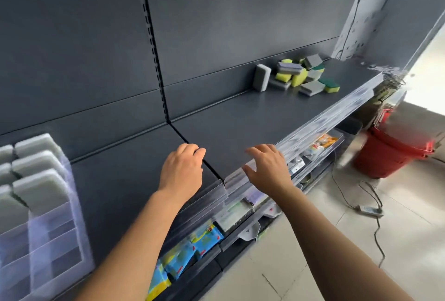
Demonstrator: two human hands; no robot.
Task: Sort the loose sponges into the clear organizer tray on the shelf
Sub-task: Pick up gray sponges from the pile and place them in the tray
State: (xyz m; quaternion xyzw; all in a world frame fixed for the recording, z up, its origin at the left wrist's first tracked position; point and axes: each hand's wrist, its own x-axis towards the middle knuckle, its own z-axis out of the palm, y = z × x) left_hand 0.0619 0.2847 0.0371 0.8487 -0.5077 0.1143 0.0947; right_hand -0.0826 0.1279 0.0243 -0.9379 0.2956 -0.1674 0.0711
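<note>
A pile of loose sponges (301, 74), grey, yellow and green, lies at the far right of the dark shelf (240, 120); one grey sponge (261, 77) stands upright at its left. The clear organizer tray (57, 235) sits at the left edge, with several pale grey sponges (38, 170) standing in its back compartments and its front compartments holding nothing. My left hand (183, 168) hovers over the shelf's middle seam, fingers loosely curled, holding nothing. My right hand (267, 168) is beside it over the shelf's front lip, fingers spread, holding nothing. Both hands are far from the pile.
A clear plastic strip (313, 122) runs along the shelf's front edge. Lower shelves hold blue and yellow packets (190, 250). A red bucket (390, 151) stands on the tiled floor at the right, with a cable and power adapter (368, 209) nearby.
</note>
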